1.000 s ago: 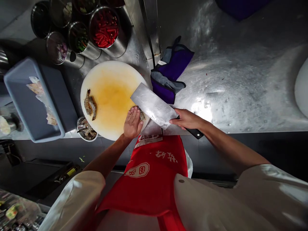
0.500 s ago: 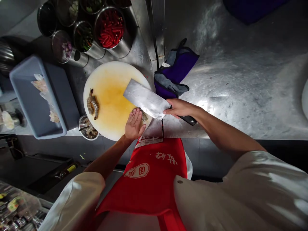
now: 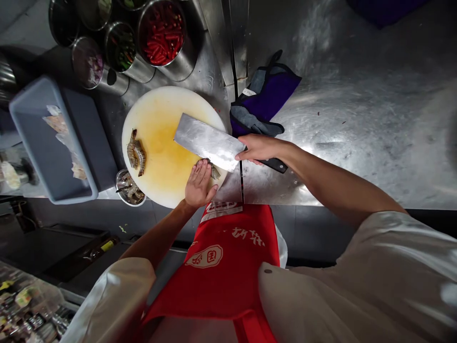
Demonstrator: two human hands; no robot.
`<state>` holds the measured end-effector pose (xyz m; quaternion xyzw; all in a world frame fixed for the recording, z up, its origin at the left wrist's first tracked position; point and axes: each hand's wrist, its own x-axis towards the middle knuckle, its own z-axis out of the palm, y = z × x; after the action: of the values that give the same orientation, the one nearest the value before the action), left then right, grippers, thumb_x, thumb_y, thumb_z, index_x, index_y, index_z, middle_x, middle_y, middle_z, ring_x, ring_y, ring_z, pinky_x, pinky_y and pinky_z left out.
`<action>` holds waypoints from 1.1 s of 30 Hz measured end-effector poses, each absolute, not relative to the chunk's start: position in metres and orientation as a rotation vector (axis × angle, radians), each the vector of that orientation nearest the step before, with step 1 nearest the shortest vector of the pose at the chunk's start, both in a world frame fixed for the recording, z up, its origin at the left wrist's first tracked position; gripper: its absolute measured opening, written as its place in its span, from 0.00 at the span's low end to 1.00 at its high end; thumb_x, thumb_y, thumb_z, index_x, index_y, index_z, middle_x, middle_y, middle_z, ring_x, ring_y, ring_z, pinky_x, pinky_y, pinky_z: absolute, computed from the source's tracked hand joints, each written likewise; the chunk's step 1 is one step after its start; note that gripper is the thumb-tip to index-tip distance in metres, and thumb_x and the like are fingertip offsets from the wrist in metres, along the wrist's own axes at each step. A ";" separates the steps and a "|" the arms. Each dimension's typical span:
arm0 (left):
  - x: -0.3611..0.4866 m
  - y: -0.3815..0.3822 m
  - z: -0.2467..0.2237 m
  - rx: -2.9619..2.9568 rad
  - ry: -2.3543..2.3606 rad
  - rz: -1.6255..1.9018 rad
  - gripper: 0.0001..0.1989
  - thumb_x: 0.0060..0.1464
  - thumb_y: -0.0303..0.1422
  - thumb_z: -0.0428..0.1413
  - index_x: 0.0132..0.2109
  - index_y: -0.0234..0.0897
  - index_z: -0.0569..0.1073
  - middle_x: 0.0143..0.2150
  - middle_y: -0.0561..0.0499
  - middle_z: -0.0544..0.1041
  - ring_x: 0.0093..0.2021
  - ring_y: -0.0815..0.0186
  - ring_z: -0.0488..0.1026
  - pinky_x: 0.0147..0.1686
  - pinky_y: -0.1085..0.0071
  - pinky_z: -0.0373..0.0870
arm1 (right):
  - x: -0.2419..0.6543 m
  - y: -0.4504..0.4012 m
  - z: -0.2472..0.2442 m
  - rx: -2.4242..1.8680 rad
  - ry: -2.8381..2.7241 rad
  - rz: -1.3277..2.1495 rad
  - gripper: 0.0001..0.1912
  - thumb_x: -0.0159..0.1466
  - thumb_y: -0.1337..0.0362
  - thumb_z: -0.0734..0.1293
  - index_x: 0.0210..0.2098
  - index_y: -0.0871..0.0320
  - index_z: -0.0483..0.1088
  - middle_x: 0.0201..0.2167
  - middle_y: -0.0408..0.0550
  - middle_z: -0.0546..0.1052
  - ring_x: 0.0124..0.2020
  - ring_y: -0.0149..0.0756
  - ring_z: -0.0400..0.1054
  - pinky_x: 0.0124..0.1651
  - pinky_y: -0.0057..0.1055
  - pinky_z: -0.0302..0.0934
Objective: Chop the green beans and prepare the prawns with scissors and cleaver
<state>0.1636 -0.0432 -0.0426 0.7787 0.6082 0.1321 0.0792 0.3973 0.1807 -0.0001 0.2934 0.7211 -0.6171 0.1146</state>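
Observation:
My left hand (image 3: 198, 183) lies flat on a shrimp (image 3: 214, 172) at the near right edge of the round white cutting board (image 3: 167, 186). Its fingers are stretched out side by side, and they cover much of the shrimp. In my right hand (image 3: 259, 147) is the black handle of a broad cleaver (image 3: 207, 140). The blade slants over the right part of the board, just beyond my left fingers; whether it touches the shrimp I cannot tell. More whole shrimp (image 3: 136, 153) rest near the board's left edge.
A metal bowl of shrimp (image 3: 130, 188) stands left of the board, beside a grey plastic bin (image 3: 94, 143) holding scraps. Steel canisters, one with red chillies (image 3: 164, 40), stand behind. A purple and grey cloth item (image 3: 266, 97) lies on the steel counter (image 3: 350, 143) to the right.
My right hand has shifted the cleaver a little to the left across the board. My left hand stays flat on the shrimp. The view has moved slightly.

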 end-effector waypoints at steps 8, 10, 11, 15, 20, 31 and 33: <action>0.165 -0.042 -0.043 2.323 1.816 0.454 0.37 0.65 0.47 0.46 0.74 0.30 0.52 0.73 0.35 0.56 0.75 0.50 0.46 0.72 0.48 0.46 | 0.385 0.187 -0.002 0.856 2.245 -1.684 0.18 0.60 0.51 0.74 0.34 0.55 0.66 0.16 0.38 0.70 0.17 0.33 0.66 0.25 0.29 0.55; 0.165 -0.042 -0.043 2.305 1.821 0.451 0.37 0.65 0.47 0.46 0.74 0.31 0.52 0.73 0.35 0.56 0.75 0.50 0.47 0.72 0.48 0.46 | 0.391 0.188 0.000 0.853 2.239 -1.664 0.18 0.60 0.50 0.74 0.33 0.54 0.66 0.15 0.38 0.70 0.16 0.33 0.66 0.24 0.30 0.55; 0.166 -0.042 -0.043 2.295 1.828 0.437 0.38 0.65 0.47 0.46 0.74 0.31 0.52 0.73 0.36 0.56 0.75 0.50 0.47 0.72 0.48 0.46 | 0.395 0.189 0.001 0.845 2.226 -1.659 0.18 0.59 0.51 0.75 0.33 0.54 0.66 0.15 0.38 0.70 0.16 0.33 0.66 0.24 0.30 0.54; 0.166 -0.042 -0.044 2.324 1.842 0.401 0.39 0.65 0.49 0.46 0.73 0.30 0.53 0.73 0.35 0.57 0.75 0.50 0.47 0.72 0.48 0.46 | 0.398 0.193 0.003 0.836 2.183 -1.653 0.18 0.58 0.51 0.76 0.32 0.54 0.66 0.15 0.38 0.69 0.18 0.34 0.67 0.26 0.30 0.54; 0.166 -0.043 -0.044 2.317 1.833 0.383 0.39 0.64 0.50 0.46 0.74 0.32 0.51 0.74 0.36 0.55 0.75 0.50 0.46 0.72 0.48 0.46 | 0.385 0.197 -0.005 0.829 2.203 -1.728 0.19 0.57 0.51 0.77 0.31 0.54 0.67 0.15 0.39 0.69 0.22 0.36 0.69 0.27 0.30 0.54; 0.167 -0.043 -0.042 2.288 1.841 0.360 0.40 0.64 0.51 0.46 0.73 0.31 0.53 0.73 0.36 0.56 0.75 0.50 0.47 0.72 0.49 0.45 | 0.371 0.204 -0.008 0.787 2.211 -1.735 0.21 0.55 0.49 0.78 0.29 0.55 0.68 0.14 0.37 0.67 0.19 0.33 0.67 0.25 0.29 0.56; 0.166 -0.042 -0.042 2.284 1.844 0.354 0.39 0.64 0.52 0.46 0.73 0.31 0.55 0.73 0.36 0.57 0.75 0.50 0.47 0.72 0.49 0.45 | 0.363 0.202 -0.008 0.747 2.254 -1.697 0.21 0.56 0.47 0.77 0.30 0.55 0.68 0.14 0.38 0.67 0.19 0.33 0.67 0.25 0.29 0.56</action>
<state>0.1661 -0.0425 -0.0420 0.7692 0.6210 0.1193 0.0920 0.3629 0.2020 -0.0078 0.2543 0.7675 -0.5778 0.1116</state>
